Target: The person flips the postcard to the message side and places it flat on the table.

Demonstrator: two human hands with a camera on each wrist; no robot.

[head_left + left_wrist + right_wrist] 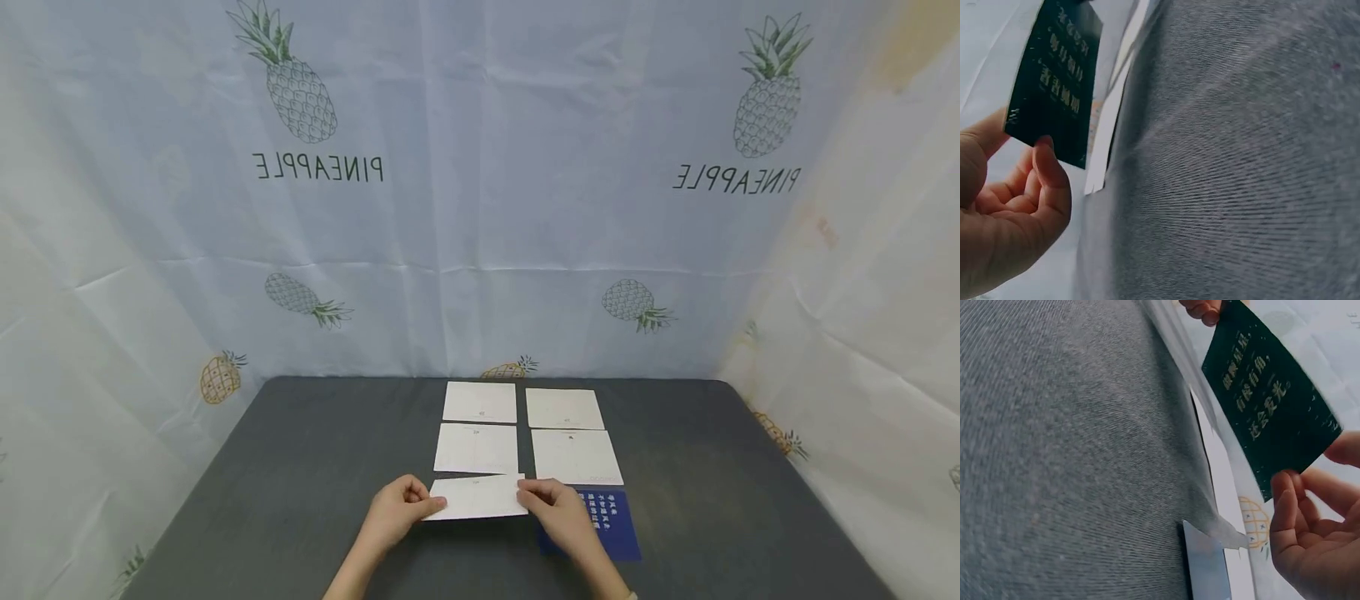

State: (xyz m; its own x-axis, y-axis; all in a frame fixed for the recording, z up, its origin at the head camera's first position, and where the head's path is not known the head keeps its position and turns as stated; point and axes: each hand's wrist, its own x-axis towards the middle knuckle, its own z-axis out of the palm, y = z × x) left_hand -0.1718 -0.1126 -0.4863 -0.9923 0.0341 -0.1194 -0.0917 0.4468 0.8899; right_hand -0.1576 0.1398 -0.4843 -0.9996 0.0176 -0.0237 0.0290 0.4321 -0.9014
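Observation:
Between both hands a postcard (pixel 480 497) is held up over the table, its white side showing in the head view. Its other side is dark green with pale lettering, seen in both wrist views. My left hand (pixel 396 512) pinches the left edge between thumb and fingers. At the opposite edge, my right hand (pixel 564 518) pinches it the same way. A blue postcard (pixel 617 527) with white writing lies beside the right hand, which covers part of it. Just beyond the held postcard lies a white one (pixel 476 450).
Further white postcards lie face-down in two columns: one at the far left (pixel 480 402), one at the far right (pixel 564 409), and one (pixel 577 458) just beyond the blue postcard. The dark grey table (pixel 315 467) meets a pineapple-print curtain (pixel 480 208) behind.

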